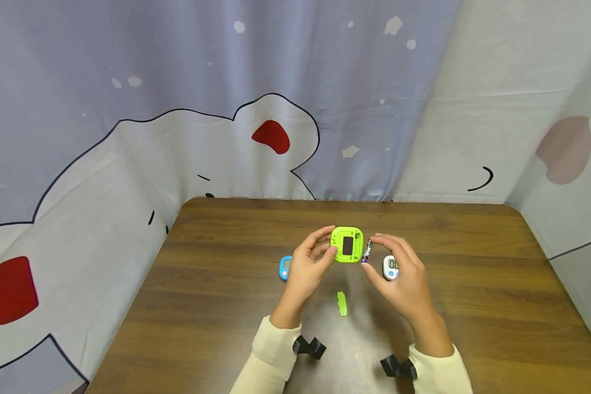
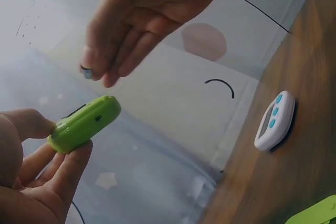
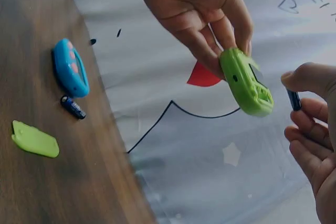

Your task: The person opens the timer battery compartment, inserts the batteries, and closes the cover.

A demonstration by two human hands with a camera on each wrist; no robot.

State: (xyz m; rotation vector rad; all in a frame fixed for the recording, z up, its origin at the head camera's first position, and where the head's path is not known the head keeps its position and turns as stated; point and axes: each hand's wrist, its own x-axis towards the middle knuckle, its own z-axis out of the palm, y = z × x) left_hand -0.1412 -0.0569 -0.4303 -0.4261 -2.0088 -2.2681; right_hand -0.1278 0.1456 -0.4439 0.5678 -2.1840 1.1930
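Above the table my left hand [image 1: 309, 268] grips a green digital timer [image 1: 353, 244] by its left edge, its back with the uncovered battery compartment facing me. Just right of it, my right hand [image 1: 405, 279] pinches a small battery [image 1: 367, 251] between thumb and fingers, apart from the timer. In the right wrist view the open compartment of the timer [image 3: 247, 85] faces the battery [image 3: 294, 99]. On the table below lies the green battery cover [image 1: 342, 303], loose. In the left wrist view the fingers of the right hand largely hide the battery.
A blue timer [image 1: 284, 268] lies partly behind the left hand, with another battery [image 3: 72, 107] beside it in the right wrist view. The white timer [image 1: 389, 267] rests behind the right hand. A printed curtain [image 1: 354, 109] hangs along the back edge of the wooden table [image 1: 497, 284].
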